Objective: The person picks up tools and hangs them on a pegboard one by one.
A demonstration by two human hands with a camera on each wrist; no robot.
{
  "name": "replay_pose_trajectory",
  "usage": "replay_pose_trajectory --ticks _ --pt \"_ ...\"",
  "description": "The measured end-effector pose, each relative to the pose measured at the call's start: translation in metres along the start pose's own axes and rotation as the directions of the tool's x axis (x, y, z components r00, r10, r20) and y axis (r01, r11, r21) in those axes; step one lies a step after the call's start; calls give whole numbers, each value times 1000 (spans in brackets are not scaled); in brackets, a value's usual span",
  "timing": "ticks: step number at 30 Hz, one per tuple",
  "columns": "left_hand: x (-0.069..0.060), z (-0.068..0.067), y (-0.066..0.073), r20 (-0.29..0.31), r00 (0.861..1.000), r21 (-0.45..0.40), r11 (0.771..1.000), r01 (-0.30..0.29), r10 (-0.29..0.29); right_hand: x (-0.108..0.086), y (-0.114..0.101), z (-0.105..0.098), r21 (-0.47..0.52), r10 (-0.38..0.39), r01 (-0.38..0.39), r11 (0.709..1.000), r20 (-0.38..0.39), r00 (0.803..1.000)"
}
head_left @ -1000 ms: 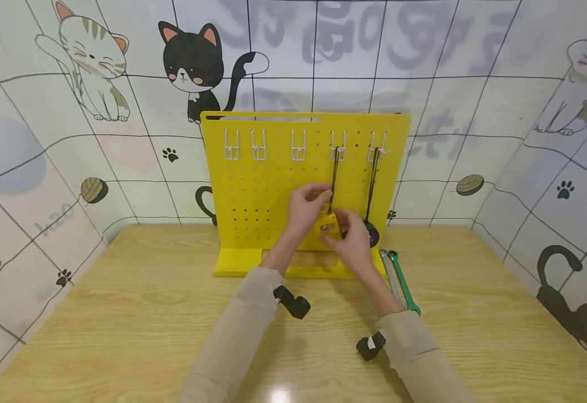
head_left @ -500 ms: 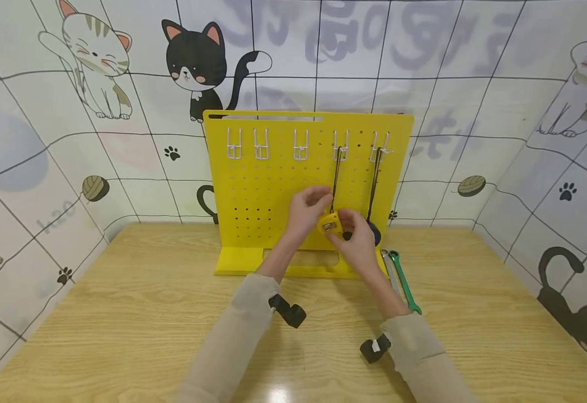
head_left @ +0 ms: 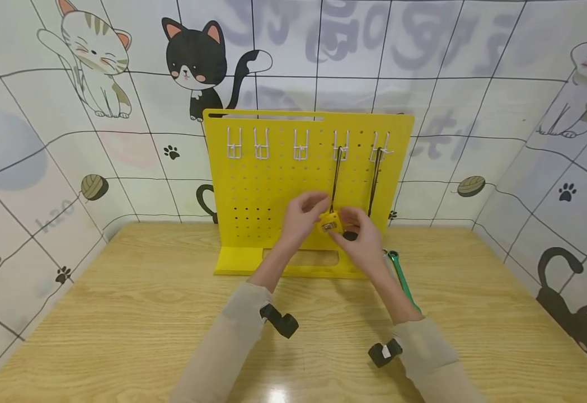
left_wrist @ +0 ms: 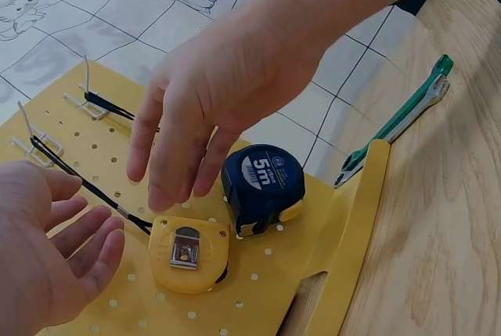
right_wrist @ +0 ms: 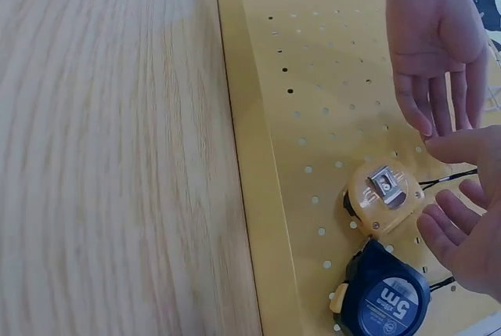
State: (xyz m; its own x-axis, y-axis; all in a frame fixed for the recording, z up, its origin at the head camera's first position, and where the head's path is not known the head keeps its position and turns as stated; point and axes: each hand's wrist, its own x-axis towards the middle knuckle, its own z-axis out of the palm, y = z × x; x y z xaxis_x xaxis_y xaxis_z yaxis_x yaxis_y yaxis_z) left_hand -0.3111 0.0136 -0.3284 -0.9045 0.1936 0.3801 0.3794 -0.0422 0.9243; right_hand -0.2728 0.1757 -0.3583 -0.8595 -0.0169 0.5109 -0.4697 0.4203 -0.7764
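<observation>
Centrally, a yellow tape measure (head_left: 331, 223) hangs by a black cord (head_left: 336, 182) on a yellow pegboard (head_left: 283, 193). Left hand (head_left: 300, 217) and right hand (head_left: 365, 239) flank it, each grip released (whether a right fingertip touches the case is unclear). Just beside hangs a dark blue tape measure (left_wrist: 264, 187); a green wrench (head_left: 402, 277) lies on the desk (head_left: 137, 324).

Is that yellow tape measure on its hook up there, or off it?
On: the black cord of the yellow tape measure runs up to a white hook and catches there.
</observation>
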Motion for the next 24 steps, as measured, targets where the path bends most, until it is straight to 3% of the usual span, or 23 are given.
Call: replay_pose_trajectory --ticks 7,24 --pt "-10 -6 -1 28 1000 1 1000 15 -15 -5 -4 -8 -29 0 2 1000 78 997" --pt "-34 -14 -13 88 994 64 996 55 -60 -21 6 -36 -113 -25 36 993 105 994"
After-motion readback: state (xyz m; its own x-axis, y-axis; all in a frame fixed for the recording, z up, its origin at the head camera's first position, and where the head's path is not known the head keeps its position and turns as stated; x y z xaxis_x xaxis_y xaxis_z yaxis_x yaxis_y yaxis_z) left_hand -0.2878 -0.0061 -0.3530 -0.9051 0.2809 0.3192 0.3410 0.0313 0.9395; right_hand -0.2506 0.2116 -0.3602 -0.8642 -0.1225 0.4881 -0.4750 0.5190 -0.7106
